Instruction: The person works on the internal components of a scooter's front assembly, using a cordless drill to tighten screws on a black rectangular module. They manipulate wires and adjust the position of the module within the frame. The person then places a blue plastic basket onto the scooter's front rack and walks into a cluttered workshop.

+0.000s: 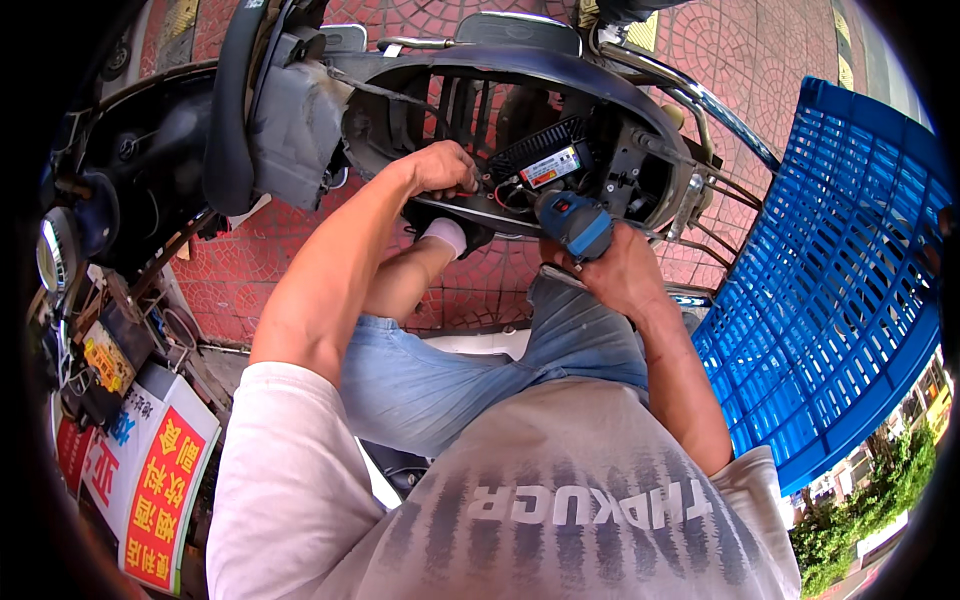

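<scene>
In front of me is the opened body of an electric scooter (480, 68), its seat compartment uncovered. My right hand (628, 268) grips a blue and black cordless drill (578, 226) at the compartment's near right side. The drill's nose points up and left, into the opening. My left hand (442, 170) is closed, its fingertips together at the near rim (470, 209); whatever they hold is hidden. Between the hands sits a black finned box (530, 147) with a white, red and yellow label, tilted inside the compartment. Thin red and dark wires (510, 192) run beside it.
A large blue plastic basket (830, 270) is at the scooter's right end. A dark seat (232, 120) stands raised on the left, by grey tattered material (292, 135). Red patterned paving (260, 270) lies beneath. A sign board (160, 480) stands lower left.
</scene>
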{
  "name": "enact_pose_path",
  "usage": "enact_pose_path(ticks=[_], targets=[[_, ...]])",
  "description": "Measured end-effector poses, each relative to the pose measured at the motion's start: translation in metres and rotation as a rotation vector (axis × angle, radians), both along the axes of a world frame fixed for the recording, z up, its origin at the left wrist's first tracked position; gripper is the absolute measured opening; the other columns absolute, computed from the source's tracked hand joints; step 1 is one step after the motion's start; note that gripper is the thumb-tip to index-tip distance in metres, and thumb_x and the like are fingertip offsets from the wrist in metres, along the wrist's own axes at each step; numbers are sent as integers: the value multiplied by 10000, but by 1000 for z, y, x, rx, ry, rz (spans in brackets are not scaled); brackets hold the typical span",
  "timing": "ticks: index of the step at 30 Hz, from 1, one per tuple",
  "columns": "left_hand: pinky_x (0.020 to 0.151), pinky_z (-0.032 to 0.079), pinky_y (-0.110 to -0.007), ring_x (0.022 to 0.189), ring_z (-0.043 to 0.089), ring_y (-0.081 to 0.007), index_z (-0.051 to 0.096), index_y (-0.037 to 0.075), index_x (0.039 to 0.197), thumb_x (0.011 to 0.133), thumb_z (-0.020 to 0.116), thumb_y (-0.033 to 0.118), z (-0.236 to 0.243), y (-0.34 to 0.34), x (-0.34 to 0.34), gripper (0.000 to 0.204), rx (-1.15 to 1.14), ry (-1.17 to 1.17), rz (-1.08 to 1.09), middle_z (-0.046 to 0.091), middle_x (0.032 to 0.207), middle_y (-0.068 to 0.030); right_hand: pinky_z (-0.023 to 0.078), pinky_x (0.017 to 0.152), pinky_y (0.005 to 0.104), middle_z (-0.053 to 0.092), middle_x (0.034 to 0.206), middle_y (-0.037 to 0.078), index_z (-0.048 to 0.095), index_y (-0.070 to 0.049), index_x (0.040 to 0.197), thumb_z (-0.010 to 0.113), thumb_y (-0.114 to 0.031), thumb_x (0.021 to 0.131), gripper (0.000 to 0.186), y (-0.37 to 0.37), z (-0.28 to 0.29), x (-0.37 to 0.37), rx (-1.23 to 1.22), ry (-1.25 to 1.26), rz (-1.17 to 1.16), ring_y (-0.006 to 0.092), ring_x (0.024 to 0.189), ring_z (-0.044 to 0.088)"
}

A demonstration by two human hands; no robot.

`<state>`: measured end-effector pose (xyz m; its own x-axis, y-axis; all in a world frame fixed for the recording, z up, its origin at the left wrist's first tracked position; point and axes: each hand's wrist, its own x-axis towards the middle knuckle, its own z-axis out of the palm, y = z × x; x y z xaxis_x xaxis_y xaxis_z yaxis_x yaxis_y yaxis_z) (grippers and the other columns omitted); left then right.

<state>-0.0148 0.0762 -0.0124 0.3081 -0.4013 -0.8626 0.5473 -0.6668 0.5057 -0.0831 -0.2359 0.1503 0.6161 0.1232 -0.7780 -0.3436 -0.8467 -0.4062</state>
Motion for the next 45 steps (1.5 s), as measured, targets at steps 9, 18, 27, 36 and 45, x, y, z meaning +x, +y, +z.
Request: enact_pose_path(ticks=[9,18,27,36,45], targets=[[421,396,-297,519,588,-111,747,55,822,863,799,176,13,-8,16,137,123,184,-42,610,664,-6,583,847,474,772,993,251,761,-11,1113,882,-326,835,438,0,-1,-2,-20,-6,-4,436,977,746],[893,569,-507,1040,719,-426,818,112,1016,844,693,275,41,-29,16,267,123,-473,-667,770,1040,-211,587,849,470,772,987,250,760,-11,1108,879,-319,837,427,-1,-1,-3,-13,-8,8,435,973,747],[860,550,-448,968,723,-363,742,-15,1045,882,652,197,26,-23,11,283,7,-241,-450,753,978,-224,586,853,470,771,1001,251,759,-20,1131,881,-324,842,437,2,0,-1,-50,23,31,428,982,747],[808,518,-397,861,659,-223,723,18,991,831,715,125,1,-2,-5,192,-71,-177,-175,708,879,-93,585,867,468,774,1025,243,750,-20,1161,883,-315,839,457,0,-4,-4,-35,6,30,430,1002,743],[769,501,-378,817,634,-186,731,2,887,810,757,156,47,-12,12,175,-84,-42,-339,680,795,-62,586,873,464,773,1024,249,745,-12,1158,879,-312,840,456,2,2,0,-36,1,17,431,1009,744]])
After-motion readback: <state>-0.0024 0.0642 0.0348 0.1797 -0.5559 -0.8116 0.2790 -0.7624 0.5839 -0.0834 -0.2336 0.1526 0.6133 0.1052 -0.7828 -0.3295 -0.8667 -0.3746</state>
